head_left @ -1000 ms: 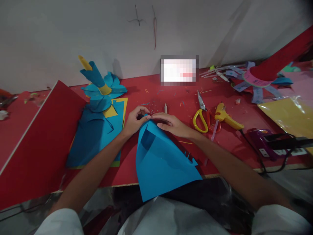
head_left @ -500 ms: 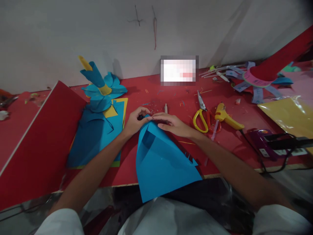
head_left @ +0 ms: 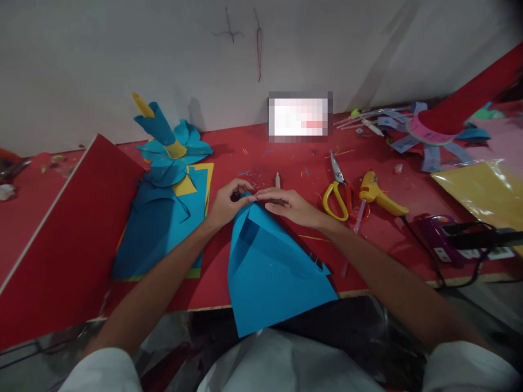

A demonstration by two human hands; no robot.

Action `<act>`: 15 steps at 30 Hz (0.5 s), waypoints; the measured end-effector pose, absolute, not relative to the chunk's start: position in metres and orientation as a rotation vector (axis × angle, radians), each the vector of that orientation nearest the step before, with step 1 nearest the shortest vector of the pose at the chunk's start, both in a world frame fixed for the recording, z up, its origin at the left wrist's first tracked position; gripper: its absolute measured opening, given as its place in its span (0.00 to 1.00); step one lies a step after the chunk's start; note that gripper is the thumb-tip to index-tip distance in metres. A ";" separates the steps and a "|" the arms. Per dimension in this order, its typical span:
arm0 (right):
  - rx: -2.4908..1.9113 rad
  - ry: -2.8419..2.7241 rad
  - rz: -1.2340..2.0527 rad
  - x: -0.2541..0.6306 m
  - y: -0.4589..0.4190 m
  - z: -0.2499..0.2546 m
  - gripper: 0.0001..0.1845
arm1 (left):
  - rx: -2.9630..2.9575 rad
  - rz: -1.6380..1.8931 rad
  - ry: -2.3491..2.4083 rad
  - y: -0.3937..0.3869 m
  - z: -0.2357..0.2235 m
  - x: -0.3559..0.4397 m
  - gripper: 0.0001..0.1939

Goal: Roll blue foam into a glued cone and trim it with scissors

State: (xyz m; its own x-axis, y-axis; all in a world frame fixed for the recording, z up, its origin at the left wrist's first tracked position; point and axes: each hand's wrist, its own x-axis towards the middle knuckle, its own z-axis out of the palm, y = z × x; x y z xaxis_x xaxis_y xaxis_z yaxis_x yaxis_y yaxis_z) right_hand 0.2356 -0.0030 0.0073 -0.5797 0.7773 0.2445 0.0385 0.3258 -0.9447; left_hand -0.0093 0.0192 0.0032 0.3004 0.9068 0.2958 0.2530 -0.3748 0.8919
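Note:
A blue sheet of paper (head_left: 278, 277) is curled over into a cone whose tip points away from me. Its wide end hangs past the table's front edge, and small cuts notch its right side. My left hand (head_left: 229, 202) pinches the narrow tip between thumb and fingers. Against the same tip lies my right hand (head_left: 288, 206), its fingers closed over the paper's edge with the thumb tucked below. Part of the tip is hidden under the fingers. Just beyond my right hand lies a pale pointed stick (head_left: 278, 180), partly covered.
Scissors (head_left: 337, 188) and a yellow glue gun (head_left: 379, 196) lie to the right, near a purple power strip (head_left: 435, 239). Left are blue sheets (head_left: 163, 239), a blue paper flower (head_left: 175, 152) and a red board (head_left: 77, 228). A blurred-out rectangle (head_left: 300, 117) stands against the wall.
Almost nothing differs. Both hands stay at the cone's tip, and the right thumb has shifted very slightly to the right.

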 end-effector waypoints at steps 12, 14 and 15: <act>-0.719 -1.771 1.508 0.237 -0.002 0.009 0.23 | 1.841 1.066 1.066 0.018 0.004 -0.011 0.16; -0.710 -1.762 1.512 0.237 -0.002 0.009 0.22 | 1.840 1.066 1.062 0.018 0.004 -0.010 0.16; -0.706 -1.762 1.512 0.237 -0.002 0.009 0.22 | 1.838 1.065 1.060 0.018 0.004 -0.010 0.16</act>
State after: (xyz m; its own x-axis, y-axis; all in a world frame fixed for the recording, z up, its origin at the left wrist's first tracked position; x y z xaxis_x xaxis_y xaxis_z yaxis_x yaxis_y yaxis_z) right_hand 0.2373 -0.0021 0.0087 -0.6064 0.7792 0.1581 -0.0378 0.1704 -0.9847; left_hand -0.0104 0.0181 0.0037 0.3114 0.9058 0.2873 0.2828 -0.3770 0.8820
